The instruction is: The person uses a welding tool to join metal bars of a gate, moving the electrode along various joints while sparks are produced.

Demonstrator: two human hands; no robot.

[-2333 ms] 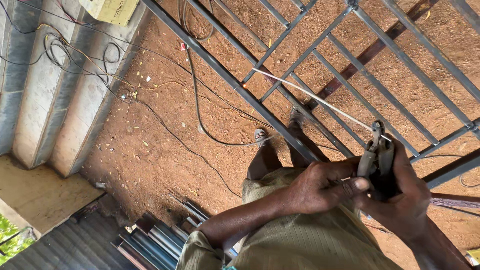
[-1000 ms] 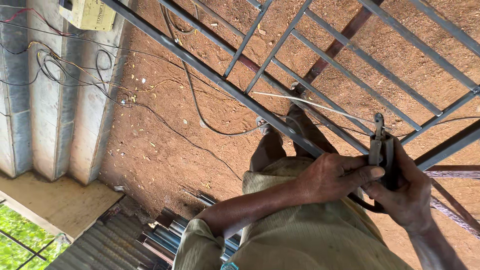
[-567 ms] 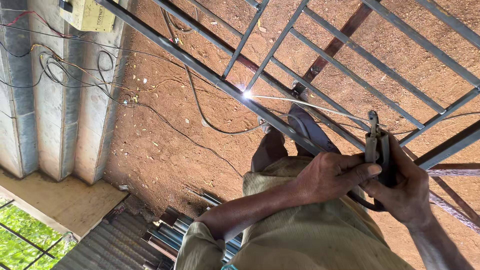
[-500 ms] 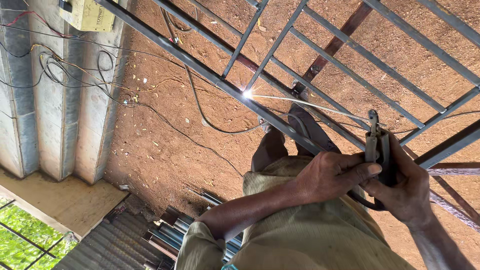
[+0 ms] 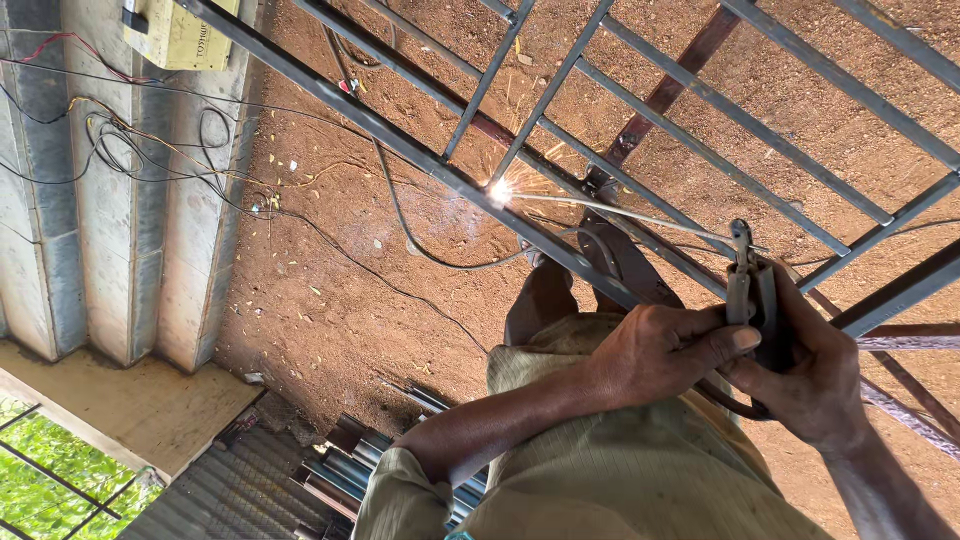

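Both my hands grip a dark welding electrode holder (image 5: 752, 300) over my lap. My left hand (image 5: 665, 350) wraps it from the left, with the thumb along its side. My right hand (image 5: 805, 375) clasps it from the right and below. A thin welding rod (image 5: 620, 212) runs from the holder up-left to a bright spark (image 5: 497, 190). The spark sits on a joint of the grey metal grill frame (image 5: 400, 140), where an upright bar meets the long diagonal rail. My foot (image 5: 610, 250) rests against the frame.
A yellow box (image 5: 170, 35) with tangled wires hangs on the corrugated wall (image 5: 110, 230) at the left. Black cables (image 5: 400, 220) trail over the red dirt floor. Several metal tubes (image 5: 350, 470) lie at the bottom left beside a concrete ledge (image 5: 110, 410).
The rod tip has come onto the frame joint and an arc has lit; sparks now spray from it. Both hands have kept their grip on the holder.
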